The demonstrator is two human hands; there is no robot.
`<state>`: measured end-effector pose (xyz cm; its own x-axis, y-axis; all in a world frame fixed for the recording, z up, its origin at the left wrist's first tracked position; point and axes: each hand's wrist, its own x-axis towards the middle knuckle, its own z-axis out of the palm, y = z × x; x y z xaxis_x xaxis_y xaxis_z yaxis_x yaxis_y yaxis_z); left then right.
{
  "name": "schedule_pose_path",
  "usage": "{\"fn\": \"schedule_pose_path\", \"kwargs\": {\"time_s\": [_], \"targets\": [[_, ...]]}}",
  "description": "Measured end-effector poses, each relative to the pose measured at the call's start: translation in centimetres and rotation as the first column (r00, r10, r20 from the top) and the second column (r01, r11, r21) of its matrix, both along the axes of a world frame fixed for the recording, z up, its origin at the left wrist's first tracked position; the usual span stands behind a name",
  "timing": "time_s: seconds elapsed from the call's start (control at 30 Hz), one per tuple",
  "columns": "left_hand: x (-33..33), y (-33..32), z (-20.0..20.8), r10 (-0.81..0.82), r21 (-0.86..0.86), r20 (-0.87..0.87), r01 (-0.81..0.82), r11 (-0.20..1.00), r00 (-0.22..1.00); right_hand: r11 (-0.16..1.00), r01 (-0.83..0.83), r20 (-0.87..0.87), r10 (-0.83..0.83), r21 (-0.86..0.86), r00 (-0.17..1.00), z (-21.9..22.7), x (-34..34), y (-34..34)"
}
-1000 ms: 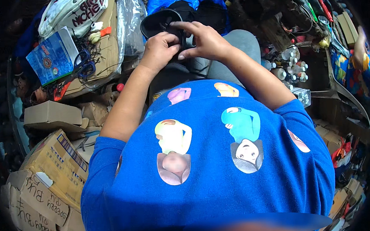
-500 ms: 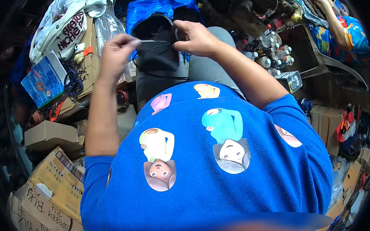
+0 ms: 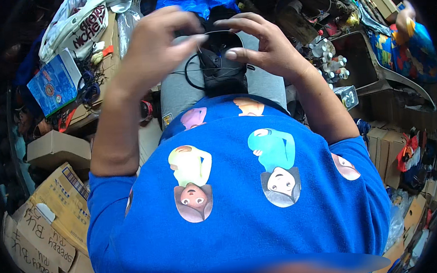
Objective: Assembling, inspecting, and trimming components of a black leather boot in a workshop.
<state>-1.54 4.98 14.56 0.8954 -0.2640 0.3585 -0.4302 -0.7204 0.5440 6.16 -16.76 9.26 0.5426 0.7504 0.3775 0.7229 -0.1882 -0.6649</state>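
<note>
On my lap lies a black shoe (image 3: pixel 228 83), its dark oval opening facing up. My right hand (image 3: pixel 268 46) reaches over its right side, with the fingers on the far rim and the thumb at the near edge of the opening. My left hand (image 3: pixel 165 44) is raised at the left of the opening, smeared by motion. Its thumb points toward the shoe; whether it pinches anything cannot be made out. A black cord (image 3: pixel 188 73) loops out on the shoe's left, over my grey trouser leg. Thin thread-like lines cross the shoe.
A blue plastic bag (image 3: pixel 198 1) lies beyond my knees. To the left are a blue booklet (image 3: pixel 55 82), scissors (image 3: pixel 90 92) and cardboard boxes (image 3: pixel 59 150). Small bottles (image 3: pixel 332 67) cluster on the right. Another person's arm (image 3: pixel 405 22) shows at the far right.
The black shoe has turned and come nearer to me, its opening now between my hands. My left hand has moved up and right. The other person's arm has drawn back.
</note>
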Motion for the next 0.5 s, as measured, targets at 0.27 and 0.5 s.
{"fn": "schedule_pose_path", "kwargs": {"time_s": [0.27, 0.5], "targets": [[2.1, -0.5, -9.6, 0.005, -0.047, -0.196, -0.014, 0.999, 0.981, 0.815, 0.449, -0.700, -0.078, 0.365, 0.710, 1.2, 1.5, -6.2], [-0.7, 0.3, -6.8, -0.134, -0.051, -0.740, 0.144, 0.988, 0.659, 0.823, 0.535, -0.593, -0.338, 0.191, 0.731, 0.7, 3.4, -11.2]]}}
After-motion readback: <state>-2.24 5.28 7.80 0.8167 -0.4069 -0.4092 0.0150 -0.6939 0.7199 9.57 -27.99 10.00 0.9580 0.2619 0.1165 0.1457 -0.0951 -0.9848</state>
